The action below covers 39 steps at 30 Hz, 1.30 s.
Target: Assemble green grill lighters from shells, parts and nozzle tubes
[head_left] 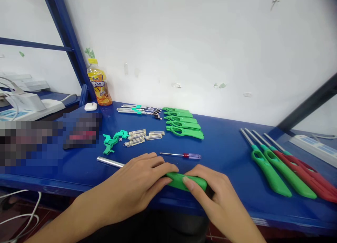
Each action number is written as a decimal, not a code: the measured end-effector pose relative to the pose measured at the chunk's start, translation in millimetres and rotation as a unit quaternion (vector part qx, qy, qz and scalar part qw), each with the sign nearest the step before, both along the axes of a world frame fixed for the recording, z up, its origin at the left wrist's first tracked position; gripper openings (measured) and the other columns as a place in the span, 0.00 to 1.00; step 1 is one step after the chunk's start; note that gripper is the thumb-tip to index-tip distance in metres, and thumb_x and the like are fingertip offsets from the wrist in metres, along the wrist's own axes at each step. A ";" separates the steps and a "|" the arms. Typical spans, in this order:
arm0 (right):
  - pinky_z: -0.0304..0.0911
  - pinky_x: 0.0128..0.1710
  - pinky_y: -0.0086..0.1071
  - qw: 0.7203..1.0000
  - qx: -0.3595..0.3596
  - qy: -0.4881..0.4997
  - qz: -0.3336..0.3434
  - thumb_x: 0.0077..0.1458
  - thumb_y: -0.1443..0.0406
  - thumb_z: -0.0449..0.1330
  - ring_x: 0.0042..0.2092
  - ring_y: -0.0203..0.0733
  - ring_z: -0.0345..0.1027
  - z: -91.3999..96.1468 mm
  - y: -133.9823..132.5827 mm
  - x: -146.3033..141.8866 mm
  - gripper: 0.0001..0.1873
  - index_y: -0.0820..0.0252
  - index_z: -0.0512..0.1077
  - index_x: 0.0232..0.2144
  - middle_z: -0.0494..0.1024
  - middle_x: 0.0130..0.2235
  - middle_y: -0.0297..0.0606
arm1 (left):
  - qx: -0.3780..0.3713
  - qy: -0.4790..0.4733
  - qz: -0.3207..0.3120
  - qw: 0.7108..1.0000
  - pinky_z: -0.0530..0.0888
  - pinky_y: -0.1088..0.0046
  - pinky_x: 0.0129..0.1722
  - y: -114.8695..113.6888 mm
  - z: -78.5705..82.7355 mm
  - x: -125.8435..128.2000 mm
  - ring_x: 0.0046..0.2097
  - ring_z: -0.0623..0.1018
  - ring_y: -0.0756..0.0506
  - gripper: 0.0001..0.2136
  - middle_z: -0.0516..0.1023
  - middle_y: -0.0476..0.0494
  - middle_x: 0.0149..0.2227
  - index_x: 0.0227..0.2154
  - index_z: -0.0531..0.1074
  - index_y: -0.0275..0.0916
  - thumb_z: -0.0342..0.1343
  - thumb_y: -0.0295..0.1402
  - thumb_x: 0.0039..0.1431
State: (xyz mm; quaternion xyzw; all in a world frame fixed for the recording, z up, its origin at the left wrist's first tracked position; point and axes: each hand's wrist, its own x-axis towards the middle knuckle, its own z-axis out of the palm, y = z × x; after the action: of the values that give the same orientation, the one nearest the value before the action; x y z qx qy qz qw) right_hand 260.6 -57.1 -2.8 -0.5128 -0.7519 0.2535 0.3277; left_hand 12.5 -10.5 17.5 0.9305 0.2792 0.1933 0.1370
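Observation:
Both hands grip one green utility lighter (176, 181) just above the front of the blue table, its metal tube pointing left. My left hand (142, 180) wraps around the lighter's middle and hides the trigger area. Around the handle's right end, the fingers and thumb of my right hand (210, 187) are closed. Just beyond the hands lies a screwdriver (188, 155) with a red and clear purple handle. Farther back are green trigger pieces (114, 140), clear fuel tanks (137, 137), metal tubes with wires (139, 109) and several green handle shells (184, 123).
Assembled green lighters (273, 173) and red lighters (302, 169) lie at the right, beside a power strip (314, 148). A drink bottle (100, 83) and a white earphone case (91, 106) stand at the back left. The blue table (223, 141) meets a white wall.

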 end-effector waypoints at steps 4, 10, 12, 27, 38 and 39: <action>0.64 0.41 0.34 0.999 0.024 -0.028 -0.039 0.74 0.54 0.57 0.41 0.43 0.74 -5.6 4.5 -3.3 0.13 0.48 0.78 0.42 0.80 0.41 0.32 | -0.010 0.010 0.011 1.000 0.75 0.66 0.49 5.9 -7.7 -1.3 0.48 0.78 0.43 0.13 0.78 0.45 0.50 0.58 0.73 0.47 0.48 0.32 0.80; 0.67 0.40 0.34 0.996 0.042 -0.023 -0.078 0.74 0.55 0.57 0.34 0.42 0.71 -6.3 6.6 -5.4 0.12 0.50 0.78 0.42 0.79 0.41 0.35 | 0.040 0.015 0.021 0.999 0.75 0.62 0.50 13.6 -13.2 -0.9 0.49 0.78 0.40 0.15 0.78 0.41 0.51 0.58 0.76 0.43 0.47 0.32 0.80; 0.68 0.42 0.34 0.996 0.042 -0.009 -0.078 0.75 0.56 0.55 0.36 0.42 0.72 -5.6 7.0 -4.7 0.13 0.50 0.78 0.41 0.80 0.42 0.35 | 0.075 0.002 0.028 0.997 0.75 0.63 0.48 20.6 -10.4 -6.2 0.47 0.79 0.40 0.15 0.80 0.41 0.48 0.54 0.79 0.40 0.46 0.33 0.79; 0.71 0.37 0.30 0.985 0.101 0.013 -0.137 0.73 0.51 0.57 0.41 0.44 0.80 -26.3 15.4 7.4 0.17 0.50 0.81 0.40 0.83 0.42 0.37 | 0.075 0.125 0.231 0.962 0.72 0.66 0.39 67.8 24.1 -93.2 0.44 0.78 0.39 0.08 0.83 0.42 0.40 0.37 0.84 0.43 0.60 0.30 0.68; 0.74 0.29 0.27 0.974 0.151 -0.035 -0.168 0.71 0.51 0.59 0.34 0.41 0.81 -34.4 17.2 17.4 0.16 0.50 0.83 0.44 0.83 0.43 0.38 | 0.048 0.123 0.227 0.965 0.72 0.67 0.40 66.9 16.7 -90.6 0.45 0.79 0.39 0.09 0.82 0.43 0.40 0.40 0.83 0.43 0.58 0.27 0.70; 0.74 0.28 0.28 0.968 0.162 -0.040 -0.188 0.70 0.51 0.59 0.31 0.39 0.79 -35.0 17.6 16.4 0.16 0.49 0.83 0.46 0.82 0.44 0.39 | 0.047 0.125 0.229 0.964 0.72 0.67 0.40 67.2 16.9 -91.0 0.45 0.79 0.39 0.07 0.82 0.43 0.40 0.39 0.83 0.43 0.60 0.27 0.69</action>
State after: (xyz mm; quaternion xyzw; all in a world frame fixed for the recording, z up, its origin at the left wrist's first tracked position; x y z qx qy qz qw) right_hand 277.0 -39.4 -37.8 -0.5950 -0.6856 0.0416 0.4173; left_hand -78.5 56.7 34.4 0.8640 0.4902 0.1148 0.0094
